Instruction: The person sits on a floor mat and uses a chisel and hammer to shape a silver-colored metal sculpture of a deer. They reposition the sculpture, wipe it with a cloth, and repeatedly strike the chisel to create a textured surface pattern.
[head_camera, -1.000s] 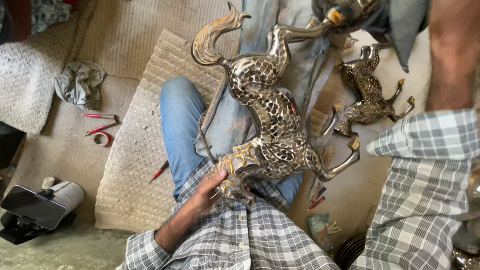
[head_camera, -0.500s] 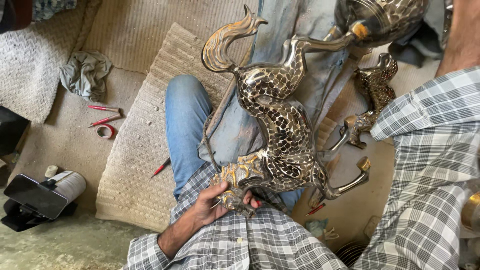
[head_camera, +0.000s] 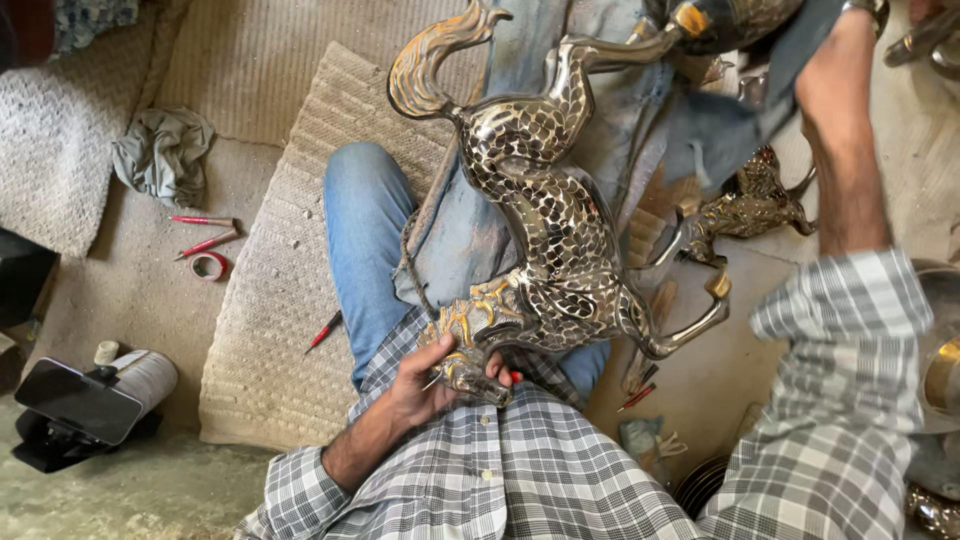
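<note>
Item: metal horse figure (head_camera: 545, 215), scale-patterned, lying along our lap, tail (head_camera: 430, 60) pointing away; we judge it heavy, rigid, polished and slippery, best held at head and hind leg, not the thin tail; our left hand (head_camera: 425, 380) closed around its head; our right hand (head_camera: 835, 75) clutching a dark cloth (head_camera: 740, 125) near that leg; second horse (head_camera: 750, 205) on the floor beside.

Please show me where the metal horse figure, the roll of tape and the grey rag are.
metal horse figure (head_camera: 545, 215): head view, on its scaled body.
roll of tape (head_camera: 208, 266): head view, on its ring.
grey rag (head_camera: 165, 150): head view, on its crumpled middle.
</note>
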